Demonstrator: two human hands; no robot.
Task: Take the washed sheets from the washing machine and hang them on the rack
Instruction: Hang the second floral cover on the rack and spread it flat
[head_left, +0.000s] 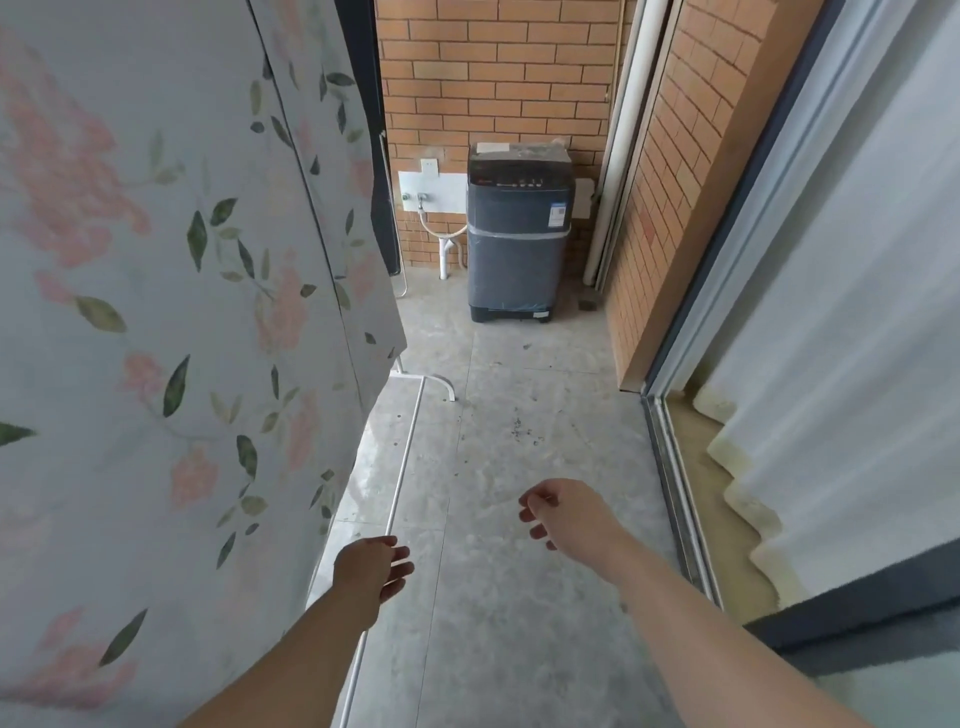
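A pale floral sheet (156, 312) hangs down the left side, covering most of the white drying rack; only the rack's bottom bar (400, 478) and a foot show beneath it. The dark grey top-loading washing machine (517, 234) stands against the brick wall at the far end, lid down. My left hand (371, 569) hovers low beside the sheet's edge, fingers apart, holding nothing. My right hand (563, 512) is out in front over the floor, fingers loosely curled, empty.
A tap and hoses (434, 223) sit on the wall left of the machine. A sliding door track (680, 493) and white curtain (831, 364) run along the right. Grey tiled floor (519, 415) stretches between me and the machine.
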